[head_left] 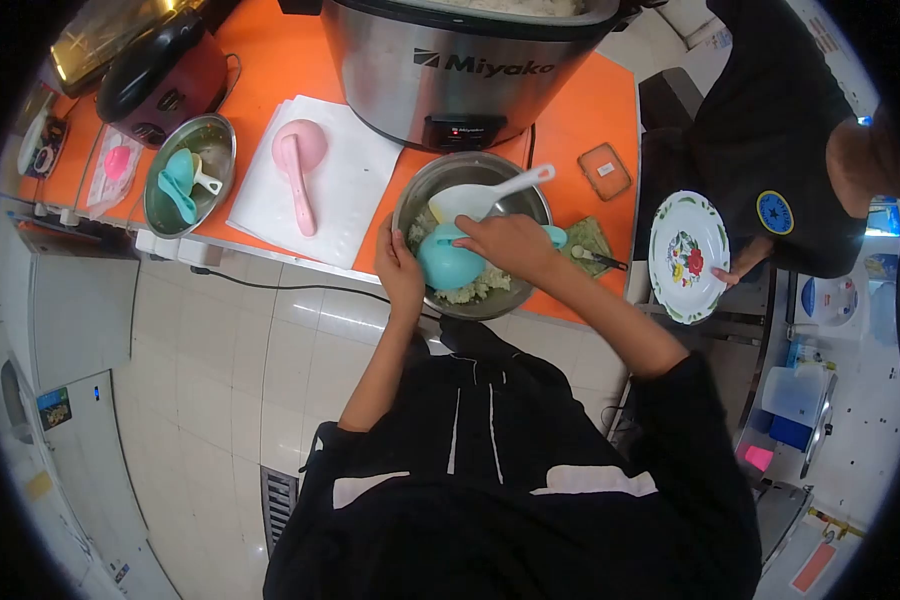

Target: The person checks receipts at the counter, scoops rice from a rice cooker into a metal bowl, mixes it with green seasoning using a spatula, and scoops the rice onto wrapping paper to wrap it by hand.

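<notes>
A metal bowl (470,168) with cooked rice (482,288) in it stands at the front edge of the orange table. My left hand (400,272) grips the bowl's left rim, fingers closed around it. In my right hand (508,246) is a turquoise rice scoop (448,266), its round cup low over the rice and its handle running out to the right beneath my hand. A white ladle (462,203) leans in the same bowl, its handle over the far right rim. The right palm hides part of the scoop.
Behind the bowl stands a large Miyako rice cooker (440,85). A pink scoop (298,165) lies on white paper (255,200). Further left, another metal bowl (215,150) holds scoops. At the right, a co-worker (790,140) holds a floral plate (688,232). A cable hangs below the table.
</notes>
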